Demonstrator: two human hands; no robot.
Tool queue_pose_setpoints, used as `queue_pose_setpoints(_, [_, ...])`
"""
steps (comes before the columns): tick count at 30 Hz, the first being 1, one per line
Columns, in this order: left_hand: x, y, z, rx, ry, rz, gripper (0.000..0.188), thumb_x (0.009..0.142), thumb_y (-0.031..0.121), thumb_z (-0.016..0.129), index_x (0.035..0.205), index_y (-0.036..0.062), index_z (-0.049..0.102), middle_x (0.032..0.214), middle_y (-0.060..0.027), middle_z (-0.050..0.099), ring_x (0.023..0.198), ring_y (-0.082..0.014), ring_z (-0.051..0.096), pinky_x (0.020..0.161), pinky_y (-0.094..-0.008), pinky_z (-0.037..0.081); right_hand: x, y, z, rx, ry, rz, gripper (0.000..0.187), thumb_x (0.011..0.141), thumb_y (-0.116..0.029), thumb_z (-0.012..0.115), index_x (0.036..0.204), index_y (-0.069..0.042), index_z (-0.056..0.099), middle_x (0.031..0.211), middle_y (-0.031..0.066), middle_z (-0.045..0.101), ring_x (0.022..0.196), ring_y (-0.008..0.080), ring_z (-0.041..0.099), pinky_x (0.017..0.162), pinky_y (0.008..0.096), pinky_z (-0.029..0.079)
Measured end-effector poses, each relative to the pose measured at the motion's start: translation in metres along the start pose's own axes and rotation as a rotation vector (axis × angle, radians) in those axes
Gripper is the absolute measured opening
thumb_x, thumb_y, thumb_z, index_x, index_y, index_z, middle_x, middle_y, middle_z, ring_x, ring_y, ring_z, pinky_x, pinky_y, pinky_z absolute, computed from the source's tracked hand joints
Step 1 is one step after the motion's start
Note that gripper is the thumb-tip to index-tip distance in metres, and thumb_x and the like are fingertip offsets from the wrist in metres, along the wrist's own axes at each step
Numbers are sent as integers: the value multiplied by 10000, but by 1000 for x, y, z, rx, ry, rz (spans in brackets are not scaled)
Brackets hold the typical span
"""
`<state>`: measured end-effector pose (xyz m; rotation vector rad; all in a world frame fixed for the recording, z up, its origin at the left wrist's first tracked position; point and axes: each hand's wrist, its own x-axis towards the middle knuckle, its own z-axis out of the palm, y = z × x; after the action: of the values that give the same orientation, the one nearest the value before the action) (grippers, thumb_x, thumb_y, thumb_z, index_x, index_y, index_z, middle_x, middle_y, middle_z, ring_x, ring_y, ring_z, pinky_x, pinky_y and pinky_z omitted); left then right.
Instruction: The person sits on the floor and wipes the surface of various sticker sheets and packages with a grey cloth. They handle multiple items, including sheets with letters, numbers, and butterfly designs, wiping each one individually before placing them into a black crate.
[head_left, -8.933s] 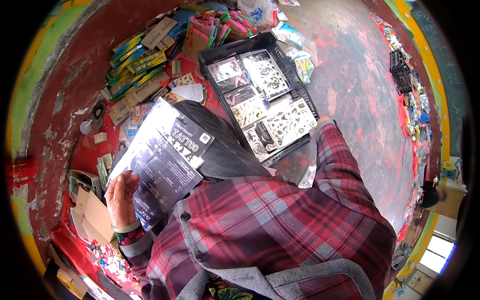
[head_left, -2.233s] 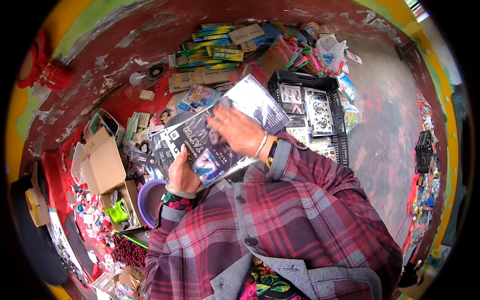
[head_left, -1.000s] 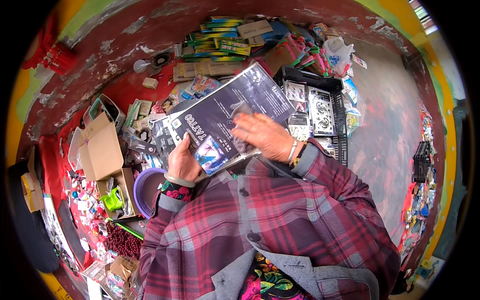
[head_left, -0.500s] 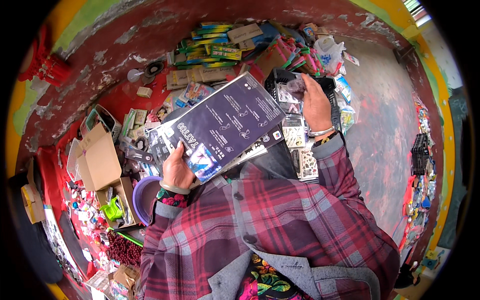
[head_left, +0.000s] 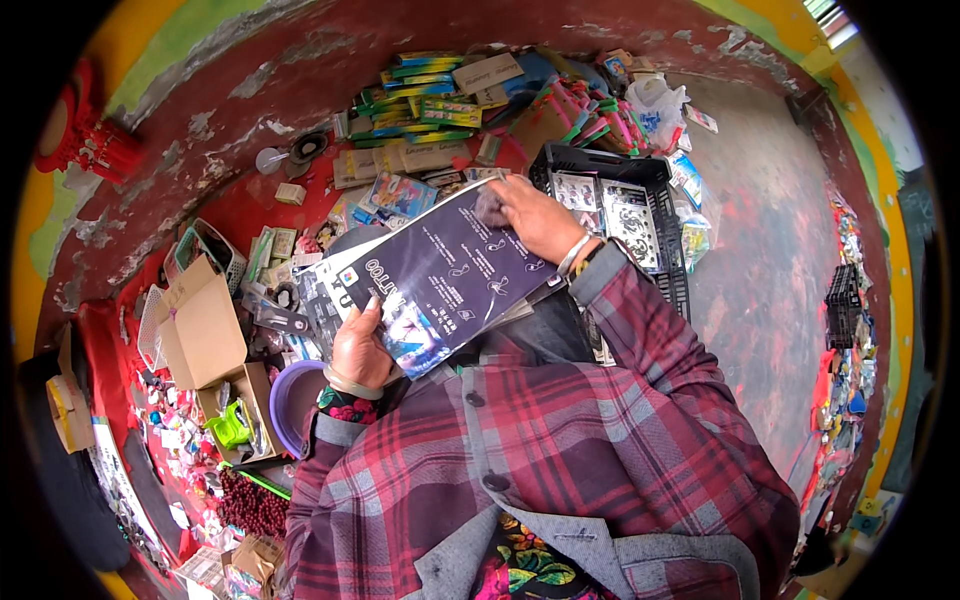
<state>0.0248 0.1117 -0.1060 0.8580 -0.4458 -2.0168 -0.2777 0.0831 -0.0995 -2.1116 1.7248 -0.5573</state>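
A black crate (head_left: 605, 164) stands at one o'clock. Centrally, a dark printed packet (head_left: 440, 278) lies uppermost; hard rubbing could slide or crease it. The left hand (head_left: 362, 346) grips its seven-o'clock edge; the right hand (head_left: 541, 219) holds a grey cloth (head_left: 489, 209) at its one-o'clock corner. I count one crate, one top packet, two hands, one cloth.

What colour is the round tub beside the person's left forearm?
Purple: the tub shows in the head view.
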Motion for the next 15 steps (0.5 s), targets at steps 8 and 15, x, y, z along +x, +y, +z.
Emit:
queue_pose_setpoints(8, [6,-3,-7,16,10,-5,285,934,55,428,1208,-24,431,1161,-119,553,1044,-219,554,943,-381,439,15,97,-21,374,144,331,211,893,-169,494,1012,-45,617,913,160,658,880,306,633,780,344,484])
queue_pose_setpoints(15, [-5,2,1,154,11,-40,284,927,50,417,1193,-34,470,1111,-112,585,992,-206,580,888,-337,466,6,2,-55,258,415,-130,322,895,-91,437,1202,-21,509,1158,183,562,1097,318,545,941,349,427])
